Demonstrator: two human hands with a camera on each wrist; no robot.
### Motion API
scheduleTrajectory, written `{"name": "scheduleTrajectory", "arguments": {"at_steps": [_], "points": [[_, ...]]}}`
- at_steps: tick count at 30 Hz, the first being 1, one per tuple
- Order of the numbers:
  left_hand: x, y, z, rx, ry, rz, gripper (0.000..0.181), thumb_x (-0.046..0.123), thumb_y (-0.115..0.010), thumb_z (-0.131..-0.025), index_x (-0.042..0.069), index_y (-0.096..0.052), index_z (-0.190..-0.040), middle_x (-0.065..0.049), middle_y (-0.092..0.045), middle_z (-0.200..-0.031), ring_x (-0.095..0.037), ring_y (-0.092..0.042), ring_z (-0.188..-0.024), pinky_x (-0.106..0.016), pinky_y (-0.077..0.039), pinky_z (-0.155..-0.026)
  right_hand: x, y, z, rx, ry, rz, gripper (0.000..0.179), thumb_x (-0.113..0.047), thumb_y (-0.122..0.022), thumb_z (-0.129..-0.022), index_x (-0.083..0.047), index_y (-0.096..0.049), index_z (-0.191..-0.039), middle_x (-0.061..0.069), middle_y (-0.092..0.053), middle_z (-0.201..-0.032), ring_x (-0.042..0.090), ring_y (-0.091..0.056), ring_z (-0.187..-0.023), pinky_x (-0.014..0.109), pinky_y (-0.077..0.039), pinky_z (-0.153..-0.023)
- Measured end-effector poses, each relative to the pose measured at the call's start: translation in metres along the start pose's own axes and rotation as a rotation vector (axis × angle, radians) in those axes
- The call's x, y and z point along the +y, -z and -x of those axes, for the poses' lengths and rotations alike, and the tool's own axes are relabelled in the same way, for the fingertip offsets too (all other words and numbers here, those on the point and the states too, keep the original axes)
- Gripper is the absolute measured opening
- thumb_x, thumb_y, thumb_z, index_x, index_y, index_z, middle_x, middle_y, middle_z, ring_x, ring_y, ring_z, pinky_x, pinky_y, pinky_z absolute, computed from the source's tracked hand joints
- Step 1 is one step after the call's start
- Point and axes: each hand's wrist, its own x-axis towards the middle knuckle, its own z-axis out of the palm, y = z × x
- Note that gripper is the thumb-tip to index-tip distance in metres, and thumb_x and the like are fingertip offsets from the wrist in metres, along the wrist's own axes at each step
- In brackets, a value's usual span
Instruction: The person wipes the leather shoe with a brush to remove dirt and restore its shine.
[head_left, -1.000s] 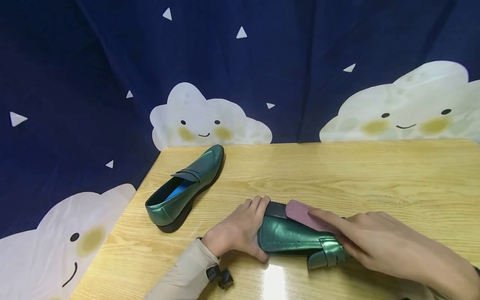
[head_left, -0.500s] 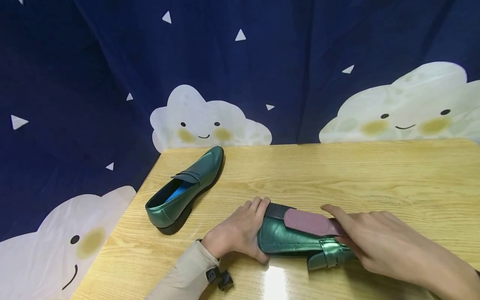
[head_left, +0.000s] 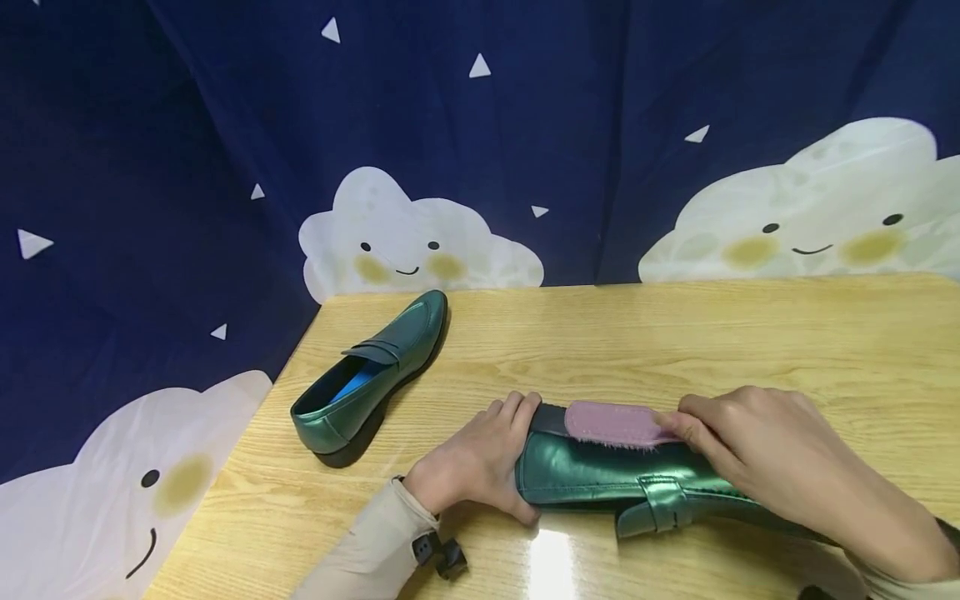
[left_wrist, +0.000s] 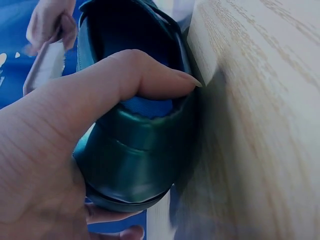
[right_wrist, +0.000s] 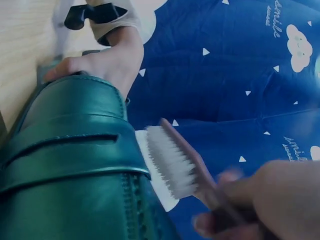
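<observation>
A green loafer (head_left: 592, 471) lies on its side on the table, heel toward the left. My left hand (head_left: 480, 462) grips its heel end; in the left wrist view the thumb (left_wrist: 145, 80) reaches into the shoe's opening and other fingers pass under the heel. My right hand (head_left: 765, 442) holds a pink brush (head_left: 615, 423) by its handle, its head beside the sole near the heel. The right wrist view shows the brush's pale bristles (right_wrist: 170, 160) facing the shoe's edge. A second green loafer (head_left: 375, 375) with a blue insole stands upright at the left.
The wooden table (head_left: 675, 342) reaches back to a dark blue curtain (head_left: 465, 125) printed with clouds and triangles. A small black device (head_left: 438, 554) is strapped to the left wrist.
The brush has turned and shifted along the shoe's sole edge, with its bristles now showing. My right hand has changed its hold on the handle. The left hand keeps its place.
</observation>
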Motion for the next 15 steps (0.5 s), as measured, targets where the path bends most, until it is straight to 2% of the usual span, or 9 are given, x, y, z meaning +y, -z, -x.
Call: {"name": "scheduleTrajectory", "arguments": {"at_steps": [2,5,8,11,15], "points": [[0.0,0.0,0.0,-0.001,-0.001,0.003,0.129,0.062,-0.085,-0.053,0.003,-0.02,-0.147,-0.01,-0.04,-0.131,-0.022,-0.048,-0.104,-0.032,-0.046,-0.092,0.0,-0.001,-0.001,-0.013,-0.036,0.027,0.036,-0.04,-0.063,-0.091,-0.032,-0.043,-0.062,-0.018,-0.026,-0.051,0.0,-0.031,-0.048,0.026,-0.023,-0.042],[0.0,-0.001,0.0,0.002,-0.002,0.004,0.128,0.062,-0.085,-0.053,0.003,-0.02,-0.147,-0.01,-0.04,-0.13,-0.021,-0.048,-0.104,-0.032,-0.046,-0.092,0.0,-0.004,0.0,0.017,-0.071,0.08,0.041,-0.044,-0.064,-0.089,-0.029,-0.039,-0.06,-0.015,-0.027,-0.05,0.005,-0.032,-0.046,0.029,-0.024,-0.041],[-0.001,-0.001,-0.001,0.006,-0.004,0.005,0.129,0.062,-0.085,-0.053,0.002,-0.02,-0.147,-0.011,-0.04,-0.13,-0.021,-0.048,-0.104,-0.031,-0.046,-0.092,-0.004,-0.011,0.0,0.125,-0.069,0.121,0.043,-0.042,-0.063,-0.089,-0.029,-0.037,-0.058,-0.014,-0.025,-0.048,0.008,-0.031,-0.043,0.03,-0.024,-0.039],[-0.001,-0.002,0.0,0.013,-0.01,0.007,0.129,0.062,-0.085,-0.053,0.002,-0.02,-0.147,-0.011,-0.04,-0.131,-0.021,-0.049,-0.104,-0.031,-0.046,-0.092,-0.011,-0.021,0.0,0.202,-0.017,0.142,0.041,-0.037,-0.055,-0.092,-0.028,-0.035,-0.057,-0.015,-0.021,-0.048,0.007,-0.027,-0.041,0.028,-0.02,-0.037],[-0.001,-0.004,0.0,0.015,-0.017,0.01,0.129,0.061,-0.085,-0.053,0.001,-0.02,-0.147,-0.011,-0.04,-0.13,-0.021,-0.048,-0.103,-0.031,-0.046,-0.092,-0.011,-0.029,0.003,0.211,0.064,0.145,0.038,-0.03,-0.043,-0.093,-0.025,-0.029,-0.058,-0.015,-0.017,-0.051,0.005,-0.02,-0.042,0.026,-0.015,-0.037]]}}
